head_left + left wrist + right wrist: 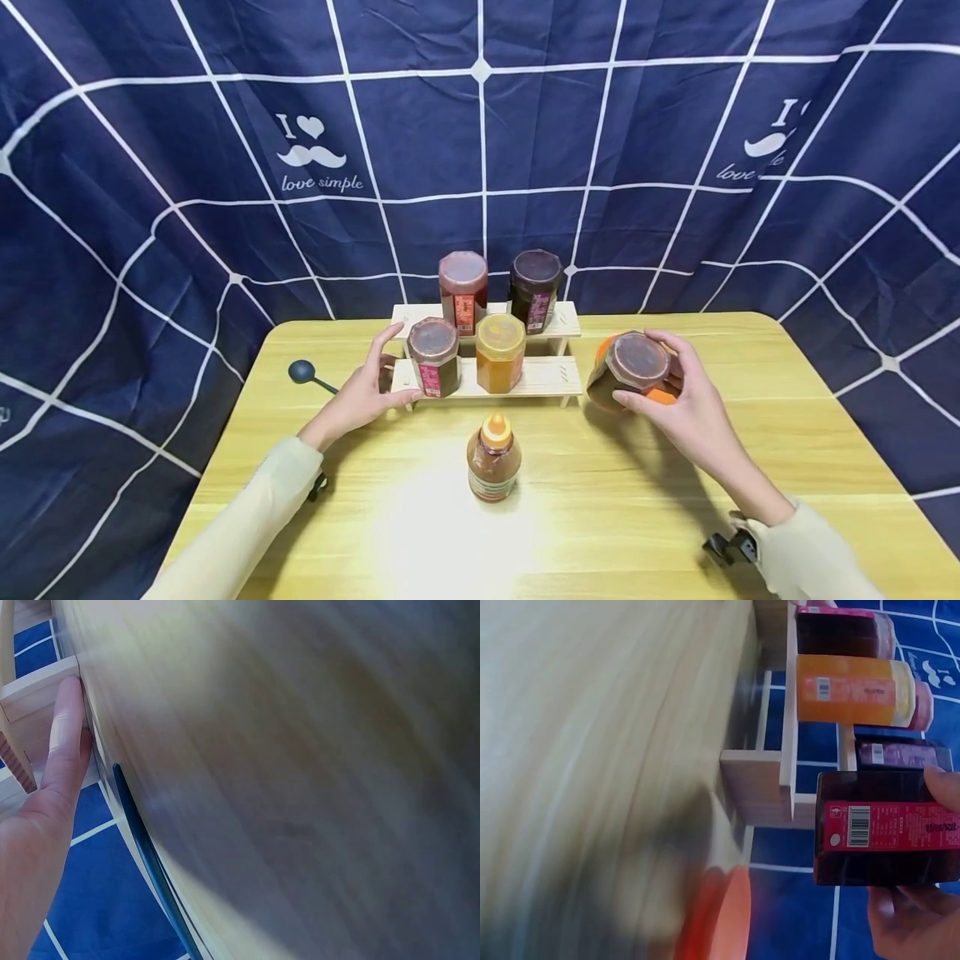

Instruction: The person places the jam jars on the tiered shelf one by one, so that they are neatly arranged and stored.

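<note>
My left hand [360, 387] grips the left end of a two-tier wooden rack [540, 379], thumb along the lower front edge and forefinger by the upper shelf. In the left wrist view, one straight digit lies against the rack's pale wood [37, 690]. Over to the right, my right hand [690, 392] holds a dark jam jar [637, 362] between thumb and fingers, tilted, off the table. Its red label shows in the right wrist view. On the lower shelf stand a dark jar [433, 354] and a yellow jar [500, 354]. A red jar [462, 292] and a purple-labelled jar [535, 292] occupy the upper shelf.
A squeeze bottle [493, 462] with a yellow cap stands in front of the rack. Left of the rack lies a dark spoon [302, 372]. An orange object [660, 397] is partly hidden behind the held jar. Blue checked cloth [420, 133] hangs behind the table.
</note>
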A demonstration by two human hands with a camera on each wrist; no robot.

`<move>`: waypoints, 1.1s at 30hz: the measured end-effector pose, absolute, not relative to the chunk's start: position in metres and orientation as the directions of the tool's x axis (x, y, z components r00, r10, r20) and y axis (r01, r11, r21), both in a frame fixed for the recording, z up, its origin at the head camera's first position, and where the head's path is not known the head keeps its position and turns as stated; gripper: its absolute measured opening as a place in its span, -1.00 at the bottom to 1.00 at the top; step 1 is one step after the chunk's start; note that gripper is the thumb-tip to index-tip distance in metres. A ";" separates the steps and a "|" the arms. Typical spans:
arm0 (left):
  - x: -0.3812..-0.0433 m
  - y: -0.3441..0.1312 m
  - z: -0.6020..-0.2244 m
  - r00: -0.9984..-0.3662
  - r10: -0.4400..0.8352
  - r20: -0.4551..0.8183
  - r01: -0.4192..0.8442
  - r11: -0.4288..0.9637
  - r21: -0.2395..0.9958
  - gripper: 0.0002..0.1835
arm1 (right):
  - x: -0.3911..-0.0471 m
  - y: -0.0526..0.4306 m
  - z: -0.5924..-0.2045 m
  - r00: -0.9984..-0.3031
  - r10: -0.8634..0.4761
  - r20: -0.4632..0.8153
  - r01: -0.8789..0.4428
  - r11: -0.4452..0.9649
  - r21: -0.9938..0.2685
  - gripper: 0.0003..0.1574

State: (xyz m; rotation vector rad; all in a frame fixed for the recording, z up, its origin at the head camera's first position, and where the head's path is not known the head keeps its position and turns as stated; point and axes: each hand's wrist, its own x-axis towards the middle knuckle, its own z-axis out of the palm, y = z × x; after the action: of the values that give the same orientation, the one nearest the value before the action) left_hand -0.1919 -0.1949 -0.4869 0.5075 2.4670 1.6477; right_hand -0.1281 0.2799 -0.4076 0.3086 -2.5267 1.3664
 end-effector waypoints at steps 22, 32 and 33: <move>-0.193 -0.195 -0.486 -0.938 0.342 0.057 0.186 0.356 0.916 0.23 | -0.166 0.241 -0.414 -0.932 -0.186 0.311 -0.362 0.437 -0.824 0.18; -0.194 -0.195 -0.487 -0.933 0.352 0.074 0.203 0.345 0.916 0.25 | -0.177 0.233 -0.416 -0.953 -0.165 0.253 -0.300 0.428 -0.852 0.17; -0.193 -0.195 -0.486 -0.933 0.352 0.073 0.203 0.347 0.916 0.24 | -0.178 0.233 -0.417 -0.955 -0.161 0.250 -0.296 0.431 -0.852 0.18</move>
State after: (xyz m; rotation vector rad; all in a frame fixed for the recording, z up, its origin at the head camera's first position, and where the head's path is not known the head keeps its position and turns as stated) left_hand -0.1935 -0.1949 -0.4864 0.5107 2.4630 1.6427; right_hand -0.1778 0.2328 -0.4167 0.4087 -2.5445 1.5559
